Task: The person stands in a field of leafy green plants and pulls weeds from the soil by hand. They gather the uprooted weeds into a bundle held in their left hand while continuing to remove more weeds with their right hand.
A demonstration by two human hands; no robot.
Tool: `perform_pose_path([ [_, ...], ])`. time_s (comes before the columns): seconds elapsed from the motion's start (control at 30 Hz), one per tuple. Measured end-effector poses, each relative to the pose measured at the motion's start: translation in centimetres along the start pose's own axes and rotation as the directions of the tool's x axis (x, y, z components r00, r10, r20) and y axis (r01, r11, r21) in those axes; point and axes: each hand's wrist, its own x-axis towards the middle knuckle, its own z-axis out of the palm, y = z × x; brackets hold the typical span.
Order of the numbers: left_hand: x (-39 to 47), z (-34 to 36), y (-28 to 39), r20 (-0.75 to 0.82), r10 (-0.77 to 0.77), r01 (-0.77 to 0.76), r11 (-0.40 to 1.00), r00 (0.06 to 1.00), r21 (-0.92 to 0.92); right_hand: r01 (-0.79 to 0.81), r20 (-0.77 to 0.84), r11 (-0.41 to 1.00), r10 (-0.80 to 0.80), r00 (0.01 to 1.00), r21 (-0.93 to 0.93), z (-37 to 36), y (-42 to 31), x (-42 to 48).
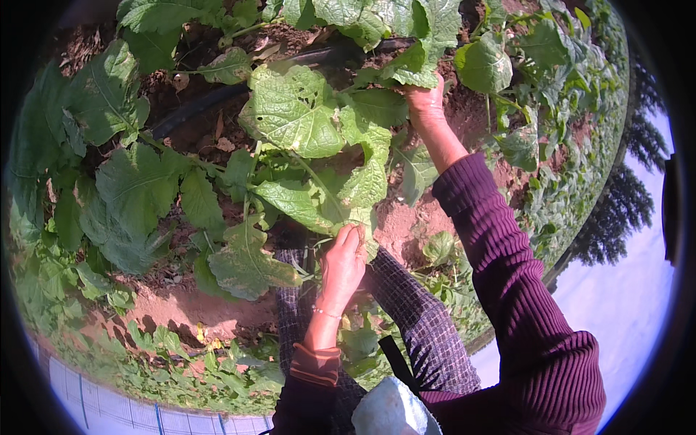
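Note:
My left hand (pixel 342 266), wearing a thin bracelet, is low in the middle with its fingers closed on the end of a pale green leaf (pixel 360 215). The exact part between the fingertips is hidden. Higher up and to the right, my right hand (pixel 426 103) reaches in under a large crinkled leaf (pixel 416 57); that leaf covers its fingers, so its grip cannot be seen. Between the hands spreads a broad leafy vegetable leaf (pixel 299 117) with several small holes and pale blotches. A browning leaf (pixel 250 258) hangs left of my left hand.
A black irrigation pipe (pixel 198 106) runs through the row under the foliage. Reddish soil (pixel 399 225) shows among the plants. My legs in checked trousers (pixel 418 321) stand close below. More crop rows (pixel 576 179) stretch to the right, and a wire fence (pixel 119 402) borders the lower left.

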Motion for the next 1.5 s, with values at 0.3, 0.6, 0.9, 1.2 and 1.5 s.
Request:
perform_pose_path([
  [0.3,-4.5,-1.3,6.6,-0.055,0.15,-0.133,0.963,0.987,0.236,-0.424,0.126,0.905,0.418,0.9,0.025,-16.0,-6.6,-17.7],
  [0.6,-10.3,-5.9,19.6,0.036,0.312,-0.285,0.807,0.949,0.517,-0.363,0.261,0.9,0.42,0.869,-0.241,-28.4,-3.6,-35.7],
  [0.9,-18.4,-10.4,23.5,0.152,0.207,-0.254,0.68,0.966,0.688,-0.527,0.267,0.845,0.529,0.806,-0.084,-31.9,-3.5,-45.7],
  [1.2,-22.3,-13.2,23.9,0.226,0.148,-0.269,0.603,0.963,0.751,-0.572,0.194,0.82,0.566,0.801,-0.026,-35.5,-7.0,-50.5],
  [1.5,-23.8,-14.8,25.1,0.249,0.258,-0.354,0.548,0.934,0.758,-0.453,0.061,0.89,0.456,0.888,-0.06,-35.3,-6.6,-54.6],
])
